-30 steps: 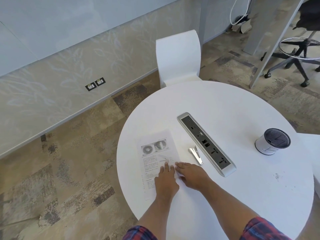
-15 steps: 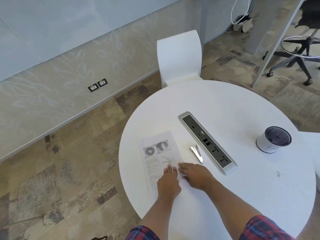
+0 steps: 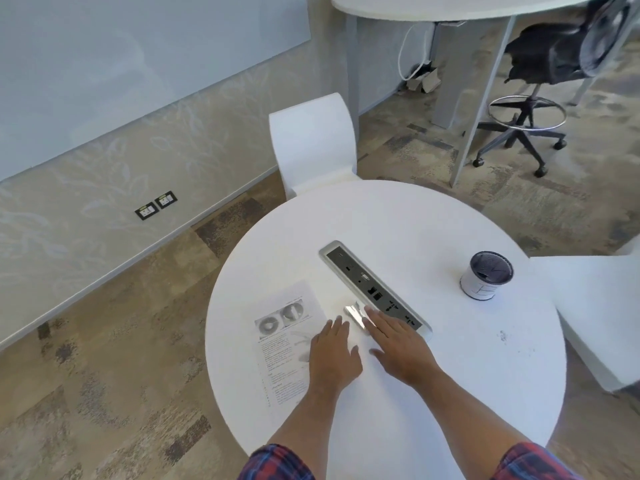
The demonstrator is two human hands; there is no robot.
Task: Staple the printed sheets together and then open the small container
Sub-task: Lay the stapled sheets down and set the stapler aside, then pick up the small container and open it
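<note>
The printed sheets [image 3: 287, 327] lie flat on the left part of the round white table [image 3: 433, 216]. My left hand [image 3: 334, 355] rests flat on their right edge, fingers straight. A silver stapler [image 3: 354, 315] lies just right of the sheets. My right hand [image 3: 398, 344] stretches over the stapler's near end with straight fingers; whether it touches is unclear. The small white container [image 3: 485, 280] with a dark lid stands upright at the table's right side, far from both hands.
A grey socket strip [image 3: 370, 289] runs diagonally across the table middle, right beside the stapler. A white chair [image 3: 311, 140] stands behind the table, another white seat [image 3: 599, 313] at the right. A black swivel stool [image 3: 526, 119] stands further back.
My right hand left the sheets and moved right and forward to the stapler. My left hand stayed on the sheets. The camera tilted up, showing more of the room.
</note>
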